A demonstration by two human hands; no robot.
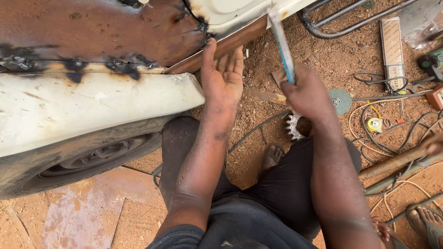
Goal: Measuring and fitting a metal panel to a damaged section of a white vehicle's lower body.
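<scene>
My left hand (223, 78) is open, palm up, with its fingertips pressed against the underside of a rusty brown strip (217, 50) along the bottom of a car body. My right hand (308, 94) is closed around a blue-painted metal tool handle (283, 46) that points up toward the white sill (240, 11); the tool's head is blurred. Left of my hands, a white fender (92, 106) curves over a tyre (78, 163). Dark weld spots (74, 63) run along the rusty panel above it.
Red dirt ground holds a toothed gear (291, 125), a grinding disc (340, 100), tangled cables (392, 138), scissors-like snips (374, 79), a flat packet (392, 48), a wooden handle (392, 163) and a rusty sheet (92, 207). Another person's foot (427, 221) is at lower right.
</scene>
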